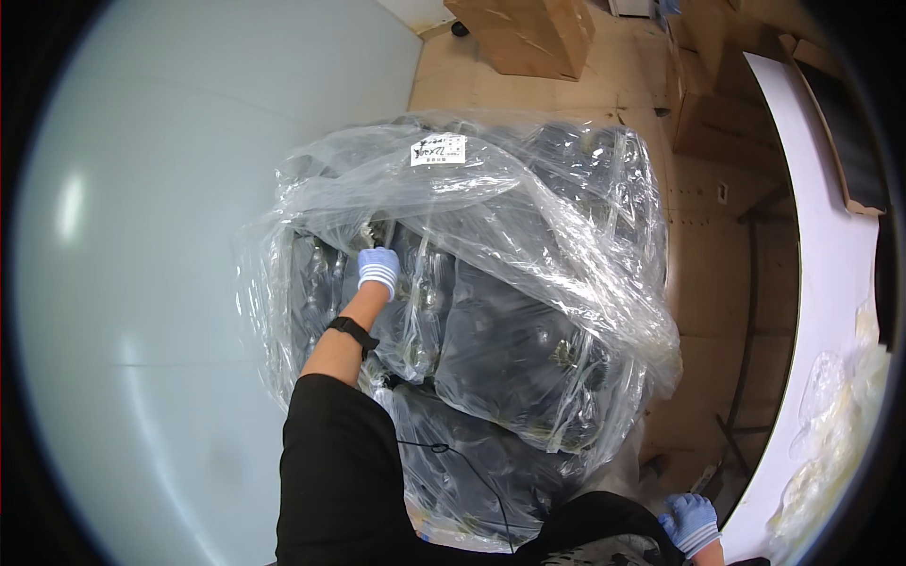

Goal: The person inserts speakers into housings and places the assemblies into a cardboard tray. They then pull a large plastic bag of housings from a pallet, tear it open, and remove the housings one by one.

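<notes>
A big clear plastic bag [528, 217] stands in front of me, stuffed with dark bundles [514, 349] each wrapped in its own clear film. My left hand [378, 268], in a pale blue glove with a black wristband, reaches into the bag's open top among the dark bundles; whether its fingers grip anything is hidden. My right hand [691, 524], also gloved in blue, is down at the lower right beside the edge of a white table [830, 283], apart from the bag and holding nothing that I can see. A white label [438, 149] sits on the bag's far side.
A pale wall [170, 283] fills the left. Brown cardboard boxes [528, 33] stand on the wooden floor beyond the bag. Crumpled clear plastic [835, 443] lies on the white table at the right. A dark metal table frame [750, 311] runs beneath that table.
</notes>
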Available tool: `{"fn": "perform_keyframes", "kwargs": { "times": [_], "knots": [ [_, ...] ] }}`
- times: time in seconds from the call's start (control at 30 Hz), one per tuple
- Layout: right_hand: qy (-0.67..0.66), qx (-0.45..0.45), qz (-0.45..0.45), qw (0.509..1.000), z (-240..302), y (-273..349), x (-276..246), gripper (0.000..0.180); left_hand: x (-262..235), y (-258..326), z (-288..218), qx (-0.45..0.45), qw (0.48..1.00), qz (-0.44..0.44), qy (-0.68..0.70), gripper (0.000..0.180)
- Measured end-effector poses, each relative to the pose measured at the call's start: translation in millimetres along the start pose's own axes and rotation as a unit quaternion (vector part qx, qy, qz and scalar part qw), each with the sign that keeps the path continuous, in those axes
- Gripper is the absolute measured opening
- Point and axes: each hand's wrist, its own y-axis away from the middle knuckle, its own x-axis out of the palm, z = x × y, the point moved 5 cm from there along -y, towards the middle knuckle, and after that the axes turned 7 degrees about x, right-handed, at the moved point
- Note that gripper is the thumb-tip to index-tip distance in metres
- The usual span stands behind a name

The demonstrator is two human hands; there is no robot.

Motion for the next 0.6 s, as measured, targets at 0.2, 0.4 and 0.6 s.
{"fn": "perform_keyframes", "kwargs": {
  "times": [0.2, 0.4, 0.6],
  "knots": [
    [0.007, -0.043, -0.005, 0.999, 16.8, -8.5, -0.6, 0.029, -15.8, 23.0, -35.7, 0.078, 0.992, 0.027, 0.098, 0.03],
    [0.033, -0.016, 0.019, 0.999, 13.0, -10.8, -5.4, 0.031, 52.0, 5.8, 36.0, -0.188, 0.865, -0.056, 0.462, 0.077],
    [0.021, 0.01, 0.034, 0.999, 16.1, -13.1, -11.4, 0.028, 58.5, -41.8, 32.4, -0.242, 0.882, -0.055, 0.4, 0.089]
  ]
}}
